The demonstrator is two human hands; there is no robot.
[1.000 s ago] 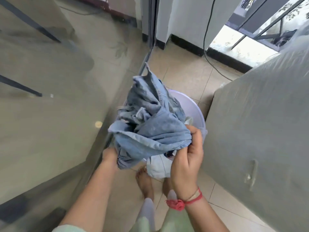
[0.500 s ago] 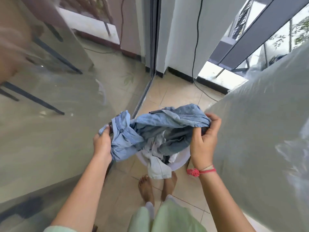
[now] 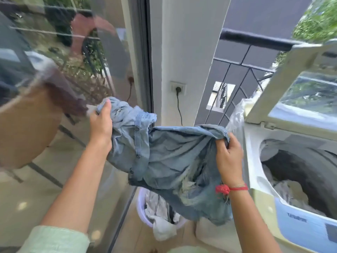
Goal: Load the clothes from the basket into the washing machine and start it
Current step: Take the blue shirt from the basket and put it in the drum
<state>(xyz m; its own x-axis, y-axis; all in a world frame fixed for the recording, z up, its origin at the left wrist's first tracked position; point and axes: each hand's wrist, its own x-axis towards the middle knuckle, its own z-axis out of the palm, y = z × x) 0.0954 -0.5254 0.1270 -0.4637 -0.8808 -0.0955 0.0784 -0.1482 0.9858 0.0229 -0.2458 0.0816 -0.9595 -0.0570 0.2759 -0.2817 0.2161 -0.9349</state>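
Note:
A light blue denim garment (image 3: 164, 154) hangs stretched between my two hands at chest height. My left hand (image 3: 101, 123) grips its upper left end, and my right hand (image 3: 228, 157) grips its right edge next to the washing machine. Below it on the floor stands the lilac laundry basket (image 3: 141, 207), with white and dark clothes (image 3: 160, 212) in it and spilling over its rim. The top-loading washing machine (image 3: 284, 225) is at the right with its lid (image 3: 284, 84) raised; its drum (image 3: 300, 172) holds some pale clothes.
A glass sliding door (image 3: 63, 106) runs along my left. A wall socket with a black plugged cable (image 3: 177, 88) sits on the white pillar ahead. A dark balcony railing (image 3: 255, 41) stands behind the machine. Clear plastic wrap (image 3: 236, 115) hangs at the machine's left corner.
Both hands have lifted the denim garment out of the basket and spread it wider, moving it up and toward the machine. My view has risen, so the open washing machine now shows.

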